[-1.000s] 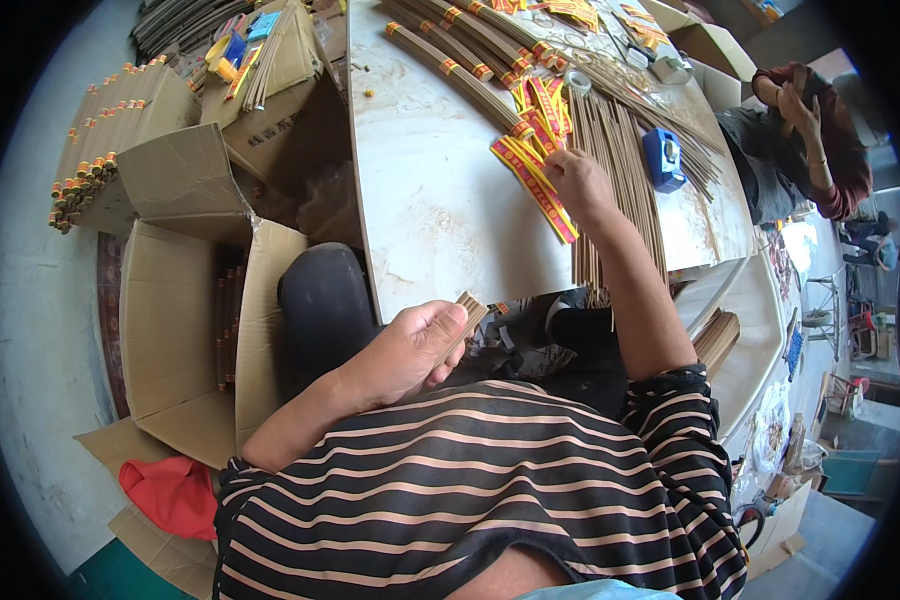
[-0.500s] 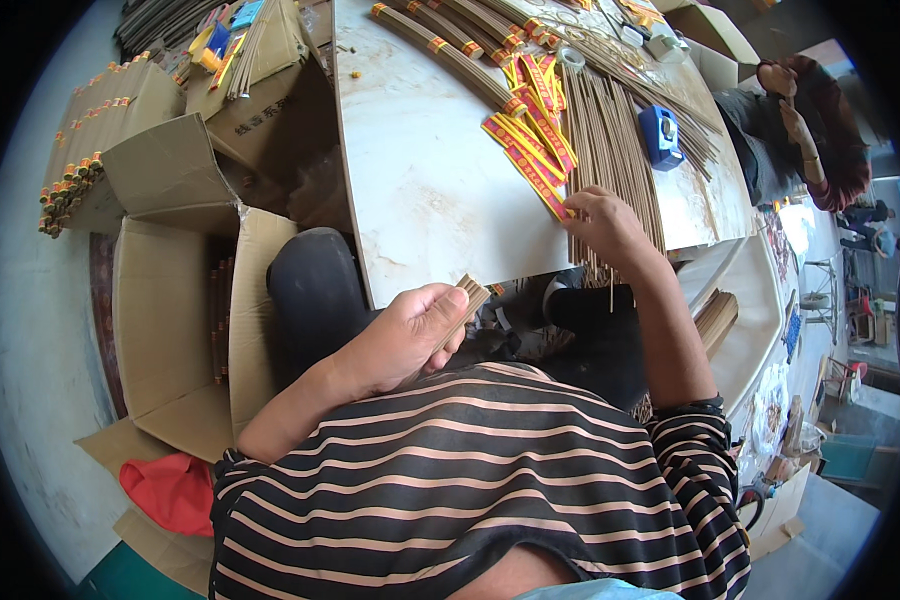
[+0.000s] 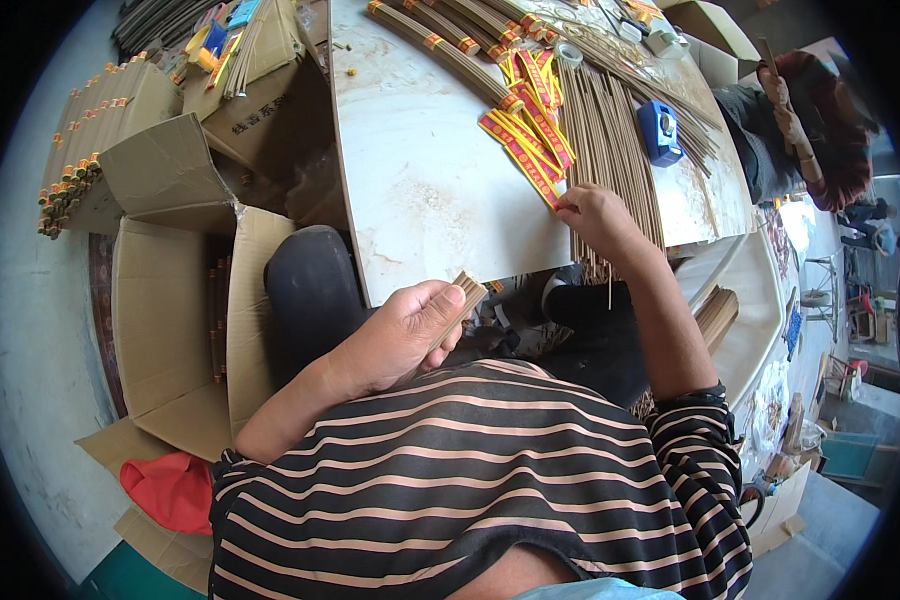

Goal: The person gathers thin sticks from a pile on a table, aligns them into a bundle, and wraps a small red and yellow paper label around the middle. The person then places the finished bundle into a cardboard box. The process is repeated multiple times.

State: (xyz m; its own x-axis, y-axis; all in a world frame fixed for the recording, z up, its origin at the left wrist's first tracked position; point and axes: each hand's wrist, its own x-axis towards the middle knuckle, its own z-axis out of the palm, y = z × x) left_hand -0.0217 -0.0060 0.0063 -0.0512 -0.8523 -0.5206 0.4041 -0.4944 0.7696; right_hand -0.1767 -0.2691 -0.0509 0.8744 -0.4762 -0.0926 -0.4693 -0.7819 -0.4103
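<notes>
My left hand (image 3: 418, 318) is closed around a short-looking bundle of thin brown incense sticks (image 3: 473, 291), held over my lap in front of the table edge. Only the bundle's upper end shows past my thumb. At the table, my right hand (image 3: 600, 218) pinches the near end of a red and yellow paper label (image 3: 532, 172). That strip lies at the edge of a loose heap of like labels (image 3: 540, 90). Just right of the heap, many loose incense sticks (image 3: 610, 130) lie side by side, some jutting over the table's near edge under my right wrist.
Banded incense bundles (image 3: 445, 55) lie at the table's far side. A blue tape dispenser (image 3: 660, 133) and a tape roll (image 3: 569, 54) sit by the loose sticks. An open cardboard box (image 3: 175, 300) stands left; stacked bundles (image 3: 95, 135) lie beyond. A person (image 3: 810, 120) sits at right.
My right hand has shifted slightly left and its fingers have closed on the near end of a label. My left hand still holds its bundle, almost unmoved. The person at right has raised a hand.
</notes>
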